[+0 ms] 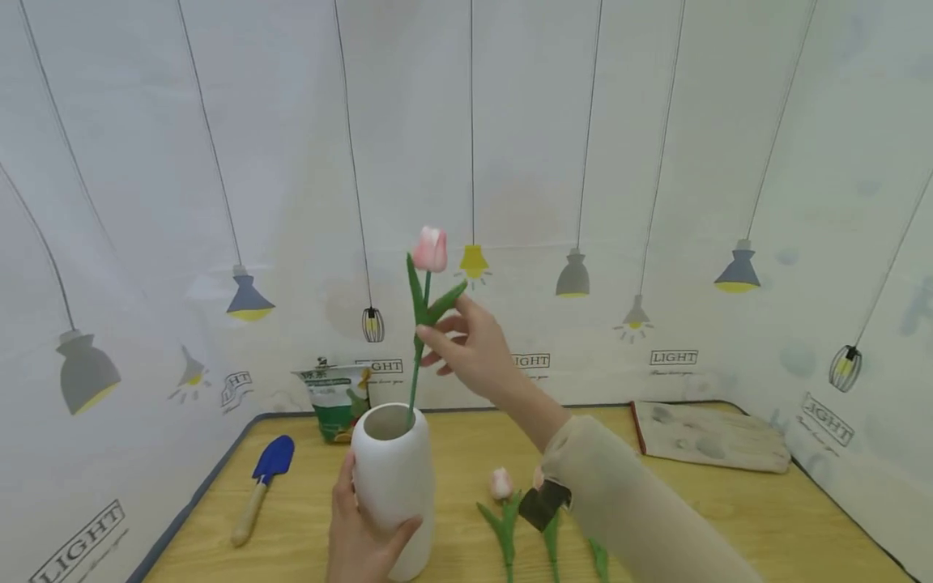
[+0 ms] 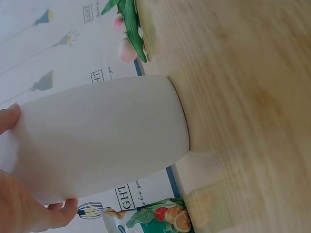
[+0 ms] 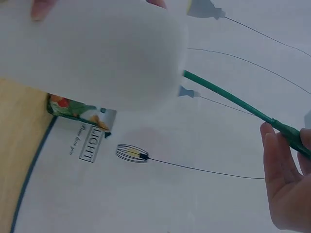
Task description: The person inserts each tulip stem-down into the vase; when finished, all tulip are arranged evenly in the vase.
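Observation:
A white vase (image 1: 394,494) stands upright on the table. My left hand (image 1: 360,526) grips its side, thumb across the front and fingers round the left. Above the vase, my right hand (image 1: 474,344) pinches a pink artificial tulip (image 1: 431,249) by the stem near its leaves. The tulip's green stem (image 3: 228,97) slants down, and its lower end is inside the vase mouth, hidden by the rim. In the left wrist view the vase (image 2: 107,136) has its base on the wood. More tulips (image 1: 503,518) lie to the right of the vase, partly behind my right sleeve.
A blue trowel (image 1: 271,461) with a wooden handle lies at the left. Behind the vase stands a green and white bag (image 1: 331,405). Pale work gloves (image 1: 710,437) lie at the back right. A lamp-patterned sheet (image 1: 525,146) encloses the wooden table (image 1: 736,518).

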A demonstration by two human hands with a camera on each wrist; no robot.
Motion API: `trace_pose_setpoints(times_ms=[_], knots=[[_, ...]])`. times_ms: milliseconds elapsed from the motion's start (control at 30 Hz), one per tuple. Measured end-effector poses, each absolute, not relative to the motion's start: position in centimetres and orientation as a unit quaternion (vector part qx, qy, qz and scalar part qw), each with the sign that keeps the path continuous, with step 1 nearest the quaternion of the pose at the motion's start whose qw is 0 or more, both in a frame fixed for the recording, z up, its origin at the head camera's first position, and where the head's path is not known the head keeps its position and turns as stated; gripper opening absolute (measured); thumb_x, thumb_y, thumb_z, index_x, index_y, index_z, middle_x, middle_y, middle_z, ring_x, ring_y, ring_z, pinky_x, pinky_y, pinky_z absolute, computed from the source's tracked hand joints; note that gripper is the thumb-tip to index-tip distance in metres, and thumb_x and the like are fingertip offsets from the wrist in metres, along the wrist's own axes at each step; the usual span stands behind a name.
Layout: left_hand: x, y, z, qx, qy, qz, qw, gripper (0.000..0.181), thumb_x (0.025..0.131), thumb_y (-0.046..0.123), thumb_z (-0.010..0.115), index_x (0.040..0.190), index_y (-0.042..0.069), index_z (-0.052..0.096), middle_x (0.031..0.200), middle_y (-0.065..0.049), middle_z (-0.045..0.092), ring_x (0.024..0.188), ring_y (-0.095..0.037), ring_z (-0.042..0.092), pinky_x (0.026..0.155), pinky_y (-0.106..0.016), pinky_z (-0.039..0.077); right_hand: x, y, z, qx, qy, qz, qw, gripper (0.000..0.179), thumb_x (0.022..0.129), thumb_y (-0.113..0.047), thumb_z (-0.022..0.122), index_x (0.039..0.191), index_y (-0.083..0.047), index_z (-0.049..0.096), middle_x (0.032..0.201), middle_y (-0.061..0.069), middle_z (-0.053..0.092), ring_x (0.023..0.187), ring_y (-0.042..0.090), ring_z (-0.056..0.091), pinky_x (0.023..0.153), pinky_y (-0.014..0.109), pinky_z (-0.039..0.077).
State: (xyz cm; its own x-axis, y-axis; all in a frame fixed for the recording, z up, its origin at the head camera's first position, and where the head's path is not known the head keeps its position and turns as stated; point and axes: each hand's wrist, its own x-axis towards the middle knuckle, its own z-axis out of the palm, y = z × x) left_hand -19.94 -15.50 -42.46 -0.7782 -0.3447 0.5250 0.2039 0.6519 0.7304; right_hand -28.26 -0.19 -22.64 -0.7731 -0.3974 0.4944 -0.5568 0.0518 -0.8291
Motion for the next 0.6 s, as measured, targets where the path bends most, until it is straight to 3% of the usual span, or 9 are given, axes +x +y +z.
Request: trace_pose_setpoints(times_ms=[167, 433, 533, 600], knots=[[-19.9, -15.4, -42.2, 0.053, -0.854, -0.409, 0.317, 0.116, 0.053, 0.023, 0.085, 0.141, 0.022, 0.009, 0.129, -0.024, 0.036, 0.109, -0.045, 0.046, 0.084, -0.061, 0.04, -28.5, -0.8, -26.6, 0.309, -0.754, 0.579, 0.006, 0.021, 0.083, -0.019, 0.061, 0.099, -0.005, 0.058, 0.09, 0.015, 0.065, 0.065, 0.022, 0.064, 0.051, 0.029, 0.052], [-19.9, -15.3, -42.3, 0.052, -0.859, -0.396, 0.321, 0.115, 0.054, 0.025, 0.084, 0.141, 0.02, 0.008, 0.127, -0.024, 0.037, 0.106, -0.044, 0.048, 0.081, -0.059, 0.042, -28.3, -0.9, -29.9, 0.309, -0.792, 0.527, -0.004, 0.014, 0.078, -0.019, 0.065, 0.086, -0.007, 0.068, 0.078, 0.007, 0.066, 0.043, 0.006, 0.041, 0.043, 0.019, 0.036], [-19.8, -15.2, -42.2, 0.053, -0.86, -0.391, 0.322, 0.115, 0.054, 0.026, 0.084, 0.141, 0.019, 0.008, 0.127, -0.024, 0.036, 0.107, -0.044, 0.048, 0.082, -0.059, 0.042, -28.3, -0.9, -30.3, 0.305, -0.795, 0.525, -0.015, 0.014, 0.078, -0.02, 0.066, 0.085, -0.008, 0.069, 0.076, 0.005, 0.065, 0.044, 0.006, 0.039, 0.043, 0.019, 0.032], [-19.7, -15.2, -42.1, 0.058, -0.862, -0.389, 0.319, 0.115, 0.054, 0.027, 0.084, 0.141, 0.019, 0.008, 0.127, -0.025, 0.036, 0.107, -0.044, 0.047, 0.082, -0.058, 0.042, -28.3, -0.9, -30.5, 0.302, -0.794, 0.527, -0.025, 0.016, 0.078, -0.021, 0.066, 0.087, -0.009, 0.069, 0.077, 0.004, 0.064, 0.048, 0.006, 0.043, 0.046, 0.02, 0.034]])
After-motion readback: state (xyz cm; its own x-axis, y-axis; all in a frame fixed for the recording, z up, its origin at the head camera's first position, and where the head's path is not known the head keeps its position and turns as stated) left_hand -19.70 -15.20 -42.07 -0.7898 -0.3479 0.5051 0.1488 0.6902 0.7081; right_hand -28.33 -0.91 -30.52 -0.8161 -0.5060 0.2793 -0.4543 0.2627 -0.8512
